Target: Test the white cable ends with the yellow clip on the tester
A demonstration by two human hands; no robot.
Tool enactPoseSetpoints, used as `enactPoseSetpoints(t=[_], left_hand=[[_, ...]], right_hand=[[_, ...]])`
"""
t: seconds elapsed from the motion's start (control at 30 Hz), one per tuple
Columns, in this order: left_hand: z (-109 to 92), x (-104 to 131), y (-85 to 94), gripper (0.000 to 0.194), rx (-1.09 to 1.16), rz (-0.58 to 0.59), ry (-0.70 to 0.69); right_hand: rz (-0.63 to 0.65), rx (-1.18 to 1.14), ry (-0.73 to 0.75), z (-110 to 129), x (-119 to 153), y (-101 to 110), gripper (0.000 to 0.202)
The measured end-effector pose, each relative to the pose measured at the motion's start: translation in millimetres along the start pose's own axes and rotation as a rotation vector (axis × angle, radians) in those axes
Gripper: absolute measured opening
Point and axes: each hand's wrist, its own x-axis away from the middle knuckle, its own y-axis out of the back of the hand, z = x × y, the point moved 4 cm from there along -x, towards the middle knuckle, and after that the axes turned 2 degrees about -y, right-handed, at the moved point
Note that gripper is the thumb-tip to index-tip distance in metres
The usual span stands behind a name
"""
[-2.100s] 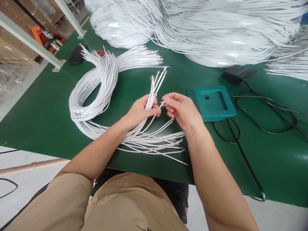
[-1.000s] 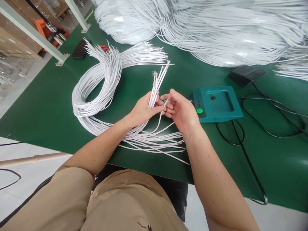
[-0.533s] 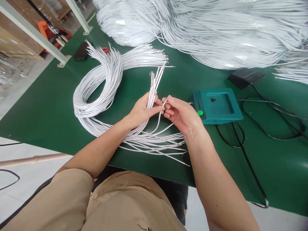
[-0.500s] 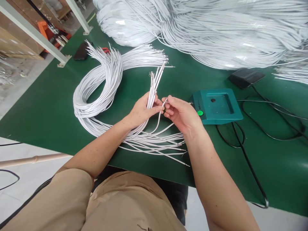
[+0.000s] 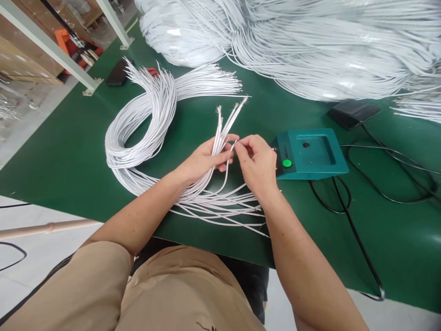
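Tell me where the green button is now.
In the head view, the green button is right of centre, on the left side of the teal device, just right of the right hand.

One left hand point(image 5: 208, 158) and one right hand point(image 5: 259, 168) make two. There are one bunch of white wires point(image 5: 217, 146), its wires too many to count, one coil point(image 5: 113, 142), one teal device point(image 5: 310, 171), one green button point(image 5: 287, 163), two posts point(image 5: 51, 49).

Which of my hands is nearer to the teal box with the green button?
Right. Your right hand is just left of the teal box; your left hand, gripping the white wires, is farther left, beyond the right hand.
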Motion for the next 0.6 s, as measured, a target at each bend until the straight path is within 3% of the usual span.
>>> enactPoseSetpoints(t=[0.13,0.23,0.43,0.6], left_hand=[[2,-2,3.4,0.043,0.174,-0.054,0.120],[3,-4,5.2,0.041,0.157,-0.083,0.142],[3,-5,3.3,0.044,-0.248,-0.138,0.064],[4,-8,0.7,0.043,-0.420,-0.147,0.061]], right_hand=[[-0.024,0.388,0.357,7,3,-5,0.028],[0.049,0.596,0.489,7,1,-6,0.035],[0.039,0.839,0.421,-4,-7,19,0.021],[0.123,0.852,0.394,-13,-9,26,0.018]])
